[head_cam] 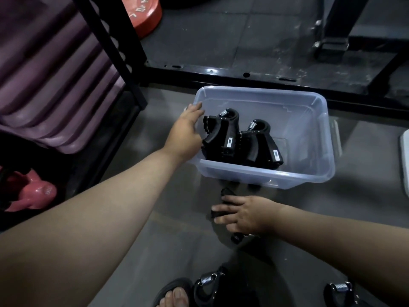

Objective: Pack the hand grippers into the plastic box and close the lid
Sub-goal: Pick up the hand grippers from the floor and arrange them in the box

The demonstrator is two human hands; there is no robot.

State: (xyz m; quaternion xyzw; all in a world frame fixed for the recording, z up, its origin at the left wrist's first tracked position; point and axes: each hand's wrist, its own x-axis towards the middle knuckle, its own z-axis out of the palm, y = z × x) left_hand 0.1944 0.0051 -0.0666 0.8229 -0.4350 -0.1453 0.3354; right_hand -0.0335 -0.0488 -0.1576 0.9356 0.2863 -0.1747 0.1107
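Observation:
A clear plastic box (321,138) stands open on the grey floor. Two black hand grippers lie inside it, one at the left (221,131) and one beside it (259,145). My left hand (186,131) rests over the box's left rim, fingers fairly straight, touching the left gripper's handle. In front of the box my right hand (241,213) lies on a third black hand gripper (228,193) on the floor, fingers spread over it. Two more grippers lie near my foot, one at bottom centre (208,286) and one at bottom right (338,291).
The box's pale lid (405,160) shows at the right edge. A black rack frame (221,74) runs behind the box. Purple mats (55,85) are stacked at the left, a pink kettlebell (33,191) below them. A sandalled foot (174,295) is at the bottom.

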